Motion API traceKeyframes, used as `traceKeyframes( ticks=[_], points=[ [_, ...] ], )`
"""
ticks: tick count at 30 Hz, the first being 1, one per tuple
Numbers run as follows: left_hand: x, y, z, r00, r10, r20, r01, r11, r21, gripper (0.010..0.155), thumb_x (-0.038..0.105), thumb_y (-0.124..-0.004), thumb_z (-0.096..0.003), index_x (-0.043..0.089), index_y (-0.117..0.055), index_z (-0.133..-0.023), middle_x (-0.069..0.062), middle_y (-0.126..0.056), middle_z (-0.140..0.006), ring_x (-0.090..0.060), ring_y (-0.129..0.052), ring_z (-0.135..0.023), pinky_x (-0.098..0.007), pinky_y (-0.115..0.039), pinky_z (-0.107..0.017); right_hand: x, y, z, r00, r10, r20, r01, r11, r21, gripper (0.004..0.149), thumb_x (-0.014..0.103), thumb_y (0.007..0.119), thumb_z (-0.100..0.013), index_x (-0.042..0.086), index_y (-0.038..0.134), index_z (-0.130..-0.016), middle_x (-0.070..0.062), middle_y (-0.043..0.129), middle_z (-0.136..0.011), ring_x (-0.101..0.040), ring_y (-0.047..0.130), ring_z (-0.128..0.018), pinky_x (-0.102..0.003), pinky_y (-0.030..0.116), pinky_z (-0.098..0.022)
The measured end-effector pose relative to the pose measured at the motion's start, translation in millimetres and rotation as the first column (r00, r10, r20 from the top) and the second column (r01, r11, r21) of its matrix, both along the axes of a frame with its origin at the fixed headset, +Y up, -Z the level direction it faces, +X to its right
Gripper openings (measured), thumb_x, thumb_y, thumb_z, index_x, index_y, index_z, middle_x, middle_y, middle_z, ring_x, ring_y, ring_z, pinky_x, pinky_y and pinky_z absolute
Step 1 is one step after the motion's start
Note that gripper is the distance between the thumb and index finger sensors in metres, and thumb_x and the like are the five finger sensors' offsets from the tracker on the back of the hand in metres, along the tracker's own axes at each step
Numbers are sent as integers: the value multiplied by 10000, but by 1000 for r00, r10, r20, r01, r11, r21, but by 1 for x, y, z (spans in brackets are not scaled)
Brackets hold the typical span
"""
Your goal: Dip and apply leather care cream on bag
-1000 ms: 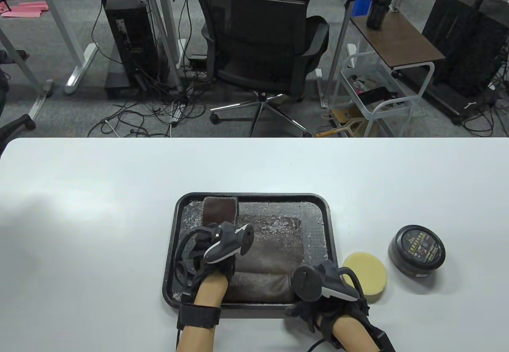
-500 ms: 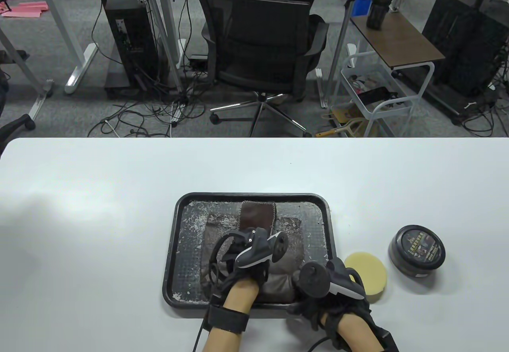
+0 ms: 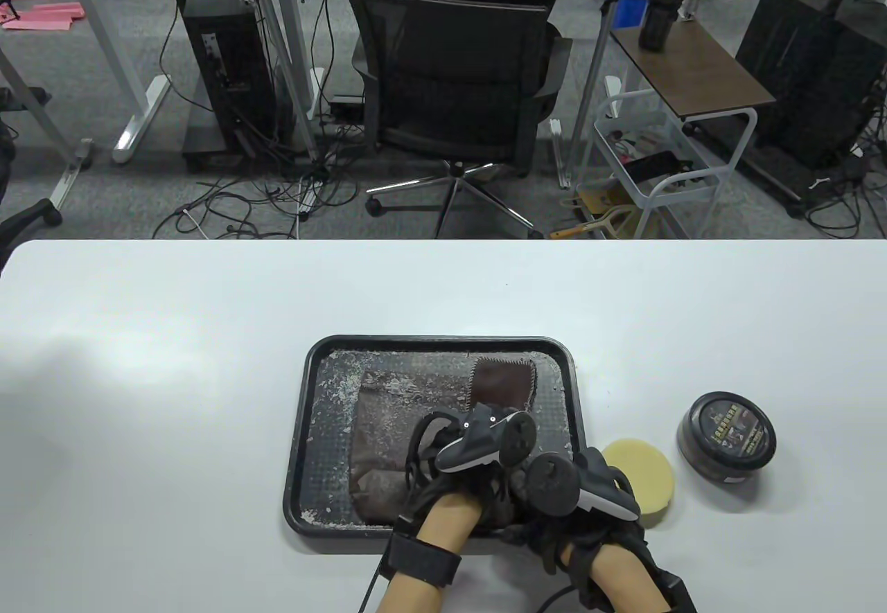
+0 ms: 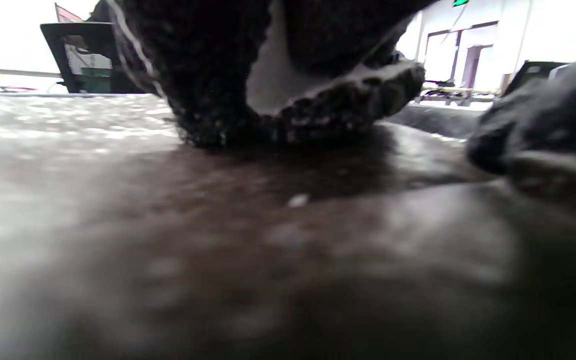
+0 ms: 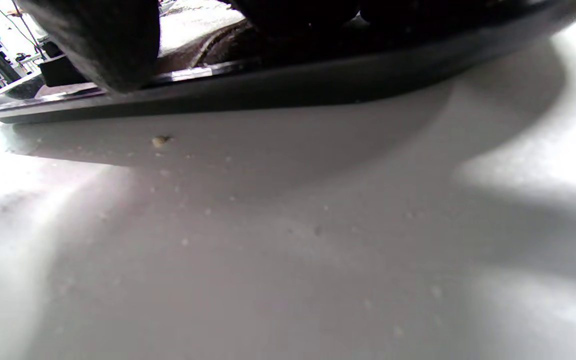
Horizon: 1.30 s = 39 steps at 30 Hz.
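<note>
The white worktop (image 3: 173, 377) stands before an office of chairs and cables, and on it a black tray (image 3: 299, 447) holds the brown bag (image 3: 388, 426), lying flat with its long axis running away from the hands. The left hand (image 3: 478, 443) presses a dark cloth (image 3: 502, 381) onto the bag beyond its fingers. The right hand (image 3: 575, 502) rests on the tray's near edge just beside it, grip unclear, with the yellow sponge (image 3: 644, 474) and closed cream tin (image 3: 726, 437) to its right.

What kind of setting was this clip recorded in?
Probably an office or lab workspace: a mesh office chair, a desktop computer tower with loose cables on grey carpet, and a white work table in front.
</note>
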<state>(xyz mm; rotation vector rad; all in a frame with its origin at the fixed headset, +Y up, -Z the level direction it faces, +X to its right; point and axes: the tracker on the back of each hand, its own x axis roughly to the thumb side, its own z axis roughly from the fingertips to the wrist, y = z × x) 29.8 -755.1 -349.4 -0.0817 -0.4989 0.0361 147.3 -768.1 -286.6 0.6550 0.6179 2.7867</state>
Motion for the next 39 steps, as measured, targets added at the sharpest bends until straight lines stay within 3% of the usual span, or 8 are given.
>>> traceKeyframes(
  ticks=[4, 13, 27, 36, 39],
  points=[
    [12, -2, 4, 995, 6, 98, -3, 1000, -28, 505, 201, -781, -453, 236, -841, -953, -80, -844, -894, -370, -882, -719, -424, -801, -529, 1, 0, 1, 1000, -1, 2, 1, 1000, -4, 801, 524, 814, -420, 60, 580, -1030, -274, 486, -1066, -514, 493, -920, -607, 573, -613],
    [-1, -4, 6, 994, -58, 95, 57, 998, 5, 497, 186, -785, -441, 231, -863, -930, -69, -855, -876, -356, -891, -718, -439, -803, -518, 3, -1, 1, 1000, 0, 22, 0, 1000, -14, 783, 525, 801, -428, 86, 571, -1034, -246, 477, -1075, -491, 479, -933, -601, 558, -621],
    [-89, 0, 10, 979, -173, -112, 171, 985, -24, 499, 189, -786, -438, 215, -862, -930, -82, -866, -863, -355, -917, -694, -437, -824, -493, 3, 0, 0, 999, 4, 34, -3, 1000, -16, 749, 510, 778, -441, 92, 580, -1030, -236, 484, -1075, -486, 485, -934, -605, 560, -618],
    [-139, 7, 15, 936, -233, -262, 219, 972, -84, 497, 191, -789, -438, 211, -868, -928, -85, -871, -861, -352, -922, -694, -440, -828, -489, 1, 0, 1, 999, 5, 47, -6, 1000, 20, 712, 487, 765, -460, 82, 613, -1024, -242, 516, -1085, -507, 515, -929, -619, 577, -610],
    [-153, 8, 17, 925, -186, -332, 159, 981, -109, 499, 194, -790, -437, 207, -860, -932, -86, -875, -858, -350, -933, -684, -437, -837, -479, -2, -2, 3, 999, 20, 34, -20, 1000, 16, 715, 479, 752, -468, 69, 585, -1030, -251, 467, -1103, -537, 482, -933, -630, 557, -618]
  ],
)
